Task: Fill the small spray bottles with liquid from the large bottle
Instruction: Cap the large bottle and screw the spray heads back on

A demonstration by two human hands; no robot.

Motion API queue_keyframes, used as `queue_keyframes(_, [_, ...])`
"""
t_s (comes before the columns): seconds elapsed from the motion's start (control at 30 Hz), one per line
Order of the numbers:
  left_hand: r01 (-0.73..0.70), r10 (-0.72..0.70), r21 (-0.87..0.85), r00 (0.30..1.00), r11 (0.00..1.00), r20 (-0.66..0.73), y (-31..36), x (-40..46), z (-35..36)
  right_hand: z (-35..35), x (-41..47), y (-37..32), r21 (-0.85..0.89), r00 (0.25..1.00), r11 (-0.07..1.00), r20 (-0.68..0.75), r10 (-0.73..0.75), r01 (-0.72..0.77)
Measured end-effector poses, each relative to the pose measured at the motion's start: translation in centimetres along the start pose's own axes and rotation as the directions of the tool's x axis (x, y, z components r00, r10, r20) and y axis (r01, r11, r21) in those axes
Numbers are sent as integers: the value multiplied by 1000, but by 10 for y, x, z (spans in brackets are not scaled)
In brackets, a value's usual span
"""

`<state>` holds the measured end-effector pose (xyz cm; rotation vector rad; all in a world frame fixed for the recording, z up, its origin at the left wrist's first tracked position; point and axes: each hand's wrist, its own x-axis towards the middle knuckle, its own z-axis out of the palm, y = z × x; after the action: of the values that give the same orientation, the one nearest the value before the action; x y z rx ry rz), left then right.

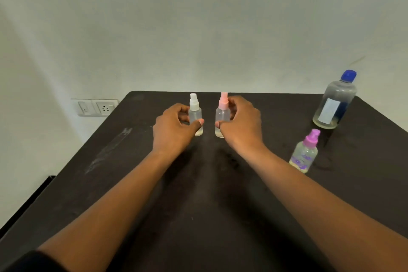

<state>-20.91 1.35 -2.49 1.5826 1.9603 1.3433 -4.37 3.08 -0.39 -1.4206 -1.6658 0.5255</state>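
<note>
Two small clear spray bottles stand upright side by side at the far middle of the dark table (209, 194). My left hand (174, 128) grips the white-capped spray bottle (195, 115), thumb across its front. My right hand (240, 123) grips the pink-capped spray bottle (222, 112) the same way. Both bottles show a thin layer of yellowish liquid at the bottom. The large clear bottle (335, 104) with a blue cap and a white label stands at the far right, with a little yellowish liquid at its base.
A third small spray bottle (304, 152) with a purple cap and purple label stands at the right, in front of the large bottle. A wall socket and switch (97, 107) sit on the wall left of the table. The table's left edge runs diagonally.
</note>
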Motion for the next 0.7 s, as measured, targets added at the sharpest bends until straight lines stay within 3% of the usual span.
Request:
queue_keyframes(0.33, [55, -54, 121, 998, 991, -10, -32, 103, -5, 91, 97, -14, -19, 1000, 1000, -15, -8, 7])
queue_keyframes(0.7, [139, -136, 134, 990, 981, -31, -71, 150, 5, 132, 131, -3, 0, 998, 998, 35, 59, -59])
